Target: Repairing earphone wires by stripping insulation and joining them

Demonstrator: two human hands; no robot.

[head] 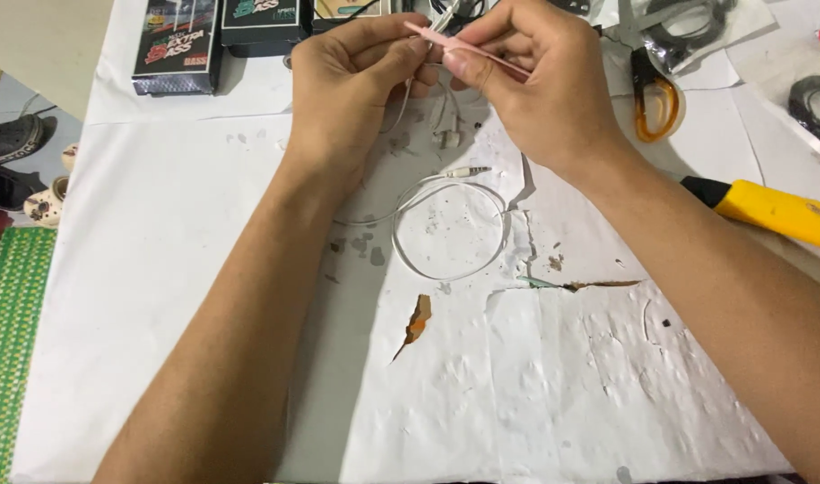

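Note:
My left hand (351, 85) and my right hand (535, 85) meet near the top of the view. Both pinch the upper part of a thin white earphone cable (446, 229). The cable hangs down into a loop on the white paper-covered table (186, 269), its metal jack plug (464, 171) lying just above the loop. My right hand also grips a slim pink tool (464, 47), its tip pointing left toward my left fingers. An earbud (448, 137) dangles below the hands.
Dark product boxes (178, 40) stand at the back left. Orange-handled scissors (654, 100), a yellow-handled tool (773, 211) and bagged black cables (697, 27) lie to the right. The paper is torn near its middle (417, 321). Shoes (11, 166) and a green mat (6, 341) are on the floor, left.

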